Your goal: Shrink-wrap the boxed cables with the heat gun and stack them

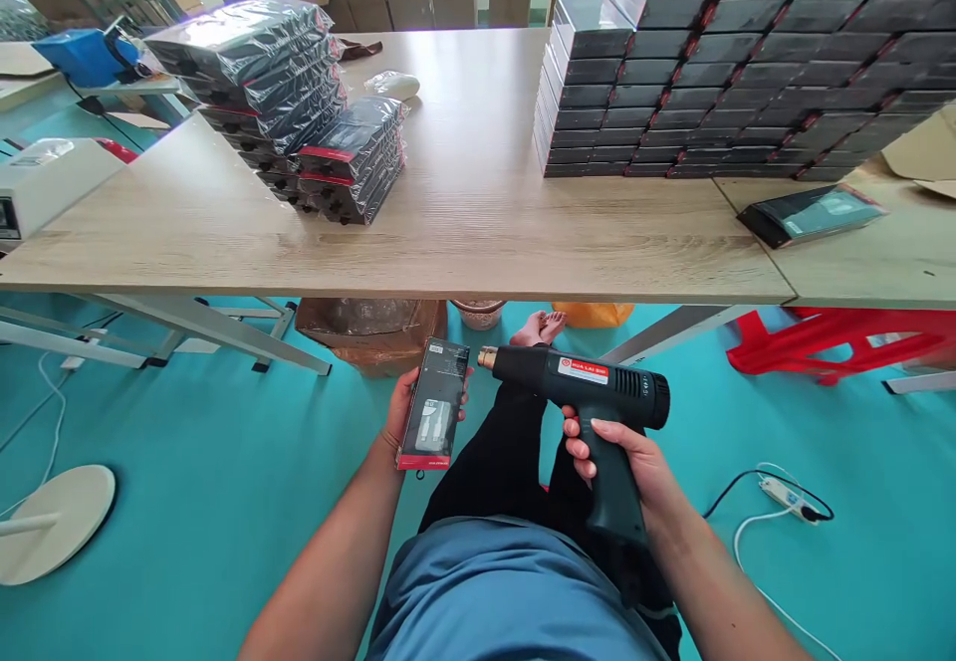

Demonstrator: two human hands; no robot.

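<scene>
My left hand (403, 404) is closed around a slim black box (435, 397) with a red lower edge and a pale printed picture. In my right hand (623, 457) is a black heat gun (597, 382), gripped by its handle. Its brass-coloured nozzle points left at the box, a small gap apart. Both are held over my lap, in front of the table (478, 233). At the left of the table stands a stack of loosely film-wrapped black boxes (261, 74), with a shorter stack (355, 158) beside it.
A large wall of stacked black boxes (717, 74) fills the table's right side. One film-covered box (811, 213) lies near the right front. Below are a brown bin (373, 332), a red plastic stool (843, 342) and a power strip (788, 499) with cables on the floor.
</scene>
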